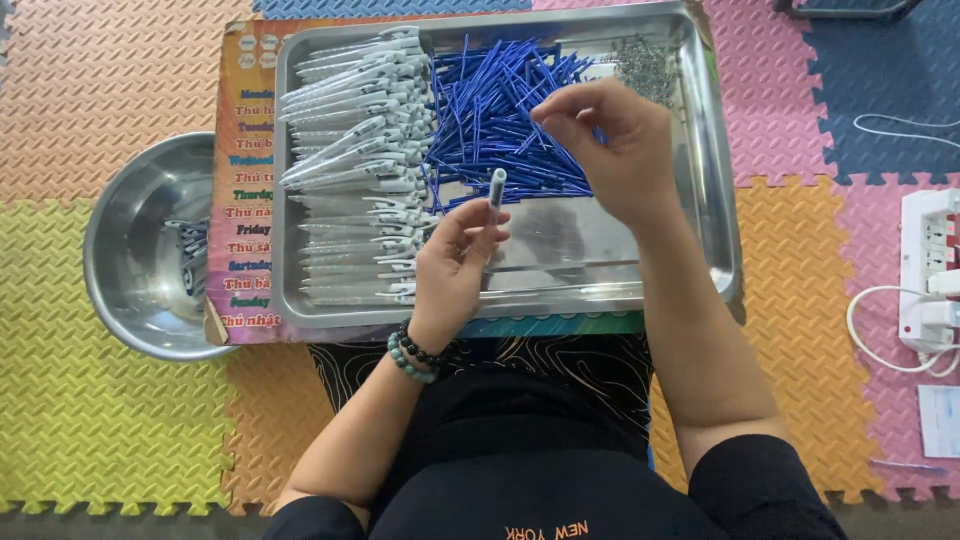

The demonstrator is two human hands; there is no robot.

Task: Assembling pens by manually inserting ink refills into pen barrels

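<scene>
**A:** What does the overhead view show?

**B:** A person sits on the floor over a steel tray (715, 200) that rests on a colourful chart laid across foam mats. The left hand (450, 270) holds a white pen barrel (496, 187) upright, pinched between thumb and fingers, its open end up, just above the bare middle of the tray. The right hand (615, 140) hovers over a heap of blue refills (500, 110). Its thumb and forefinger are pressed together, but whether they pinch a refill cannot be told, since the tips merge with the blue heap behind.

**A:** What else is in the tray?

**B:** A stack of white pen barrels (355, 160) fills the left side, and a small pile of metal springs (645, 65) sits in the far right corner. A steel bowl (125, 240) stands to the left on the mat, with a few dark and white pieces inside.

**A:** What could go wrong from here?

**B:** The refills lie crossed and tangled, so lifting one may drag others up and scatter them over the tray edge. The barrel is held only by its lower part; a nudge from the right hand could tip it or knock it loose. The springs are small and could roll off unnoticed.
</scene>
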